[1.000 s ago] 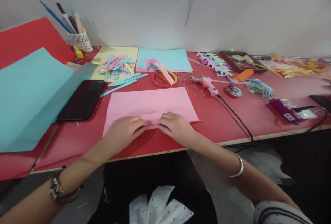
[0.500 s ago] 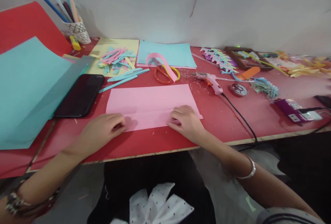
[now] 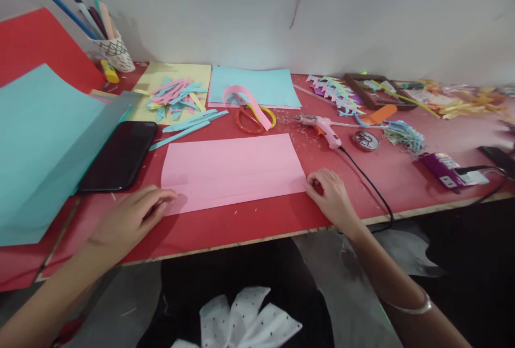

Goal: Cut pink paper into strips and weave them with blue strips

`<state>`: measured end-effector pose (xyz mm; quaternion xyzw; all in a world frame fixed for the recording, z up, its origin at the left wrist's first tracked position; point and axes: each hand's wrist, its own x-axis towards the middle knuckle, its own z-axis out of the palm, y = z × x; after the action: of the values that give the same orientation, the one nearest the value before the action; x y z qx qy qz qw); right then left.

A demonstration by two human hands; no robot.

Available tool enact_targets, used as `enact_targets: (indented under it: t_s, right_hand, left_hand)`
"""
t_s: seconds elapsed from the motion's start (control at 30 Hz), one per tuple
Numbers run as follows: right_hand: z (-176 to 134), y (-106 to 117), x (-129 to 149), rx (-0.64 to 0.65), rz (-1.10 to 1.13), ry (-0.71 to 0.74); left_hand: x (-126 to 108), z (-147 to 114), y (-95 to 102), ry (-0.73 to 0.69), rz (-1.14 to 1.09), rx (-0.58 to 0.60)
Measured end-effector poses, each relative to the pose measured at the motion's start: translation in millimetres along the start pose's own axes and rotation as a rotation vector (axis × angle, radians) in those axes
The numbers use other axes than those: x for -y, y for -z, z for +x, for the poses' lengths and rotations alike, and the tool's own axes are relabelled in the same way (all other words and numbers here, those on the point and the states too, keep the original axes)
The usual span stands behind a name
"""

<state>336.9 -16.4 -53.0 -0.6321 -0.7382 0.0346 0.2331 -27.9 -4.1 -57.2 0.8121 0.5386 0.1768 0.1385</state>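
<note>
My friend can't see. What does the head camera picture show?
Two hands press the ends of a folded pink paper on a red table: left hand at its left corner, right hand at its right. Scissors, phone and glue gun lie nearby.

The teal sheet (image 3: 44,144) runs off the left edge, covering the table's far-left corner. Along the table's far-right edge, the yellow paper scraps (image 3: 466,104) blur. The dark device (image 3: 499,157) there is cut off.
</note>
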Motion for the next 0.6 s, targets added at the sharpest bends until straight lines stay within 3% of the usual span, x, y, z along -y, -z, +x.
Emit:
enact_targets:
  t_s: [0.2,0.33,0.4,0.47,0.53,0.6]
  right_hand:
    - [-5.6,2.0,-5.1,-0.122,-0.008,-0.013]
    - [-3.4,9.5,2.4,-0.205,-0.006,0.010]
    - [-1.2,12.1,12.8,-0.101,0.017,0.122]
    - [1.8,13.2,25.0,0.095,0.022,0.210]
    - [5.4,13.7,35.8,0.265,0.009,0.222]
    - [9.2,14.4,43.2,0.355,-0.015,0.220]
  left_hand:
    - [3.0,-3.5,2.2,-0.020,-0.002,-0.068]
    - [4.6,-3.2,1.9,-0.075,-0.009,-0.043]
    - [2.2,-3.7,1.8,-0.085,-0.008,-0.034]
    - [-0.7,-5.5,1.0,-0.075,0.005,-0.068]
    - [-2.2,-8.0,0.0,-0.055,0.020,-0.102]
    - [-1.9,-10.2,0.1,-0.049,0.017,-0.097]
